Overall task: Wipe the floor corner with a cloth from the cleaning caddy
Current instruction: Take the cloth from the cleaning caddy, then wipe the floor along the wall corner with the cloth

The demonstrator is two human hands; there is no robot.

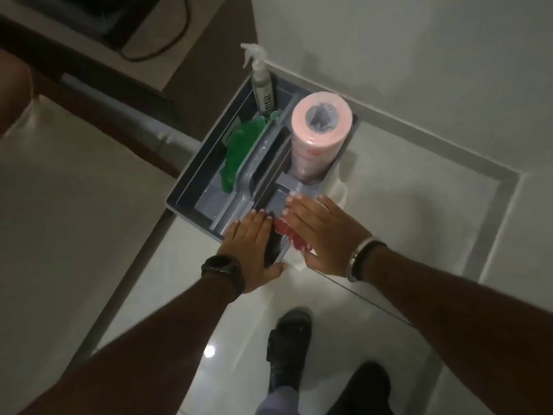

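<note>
Both hands flat, fingers spread, over the caddy (191, 187) near end — left hand (251, 244), right hand (323, 232) — neither grip pinching; red-white cloth (287, 238) between them.

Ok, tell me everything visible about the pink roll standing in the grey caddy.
The pink roll of cloth wipes stands upright in the far right compartment of the grey plastic caddy, beside the centre handle. It looks like soft layered sheet wound round a greyish hollow core, with faint red print low on its side. Neither hand touches it; its base is hidden by the compartment wall.
</note>
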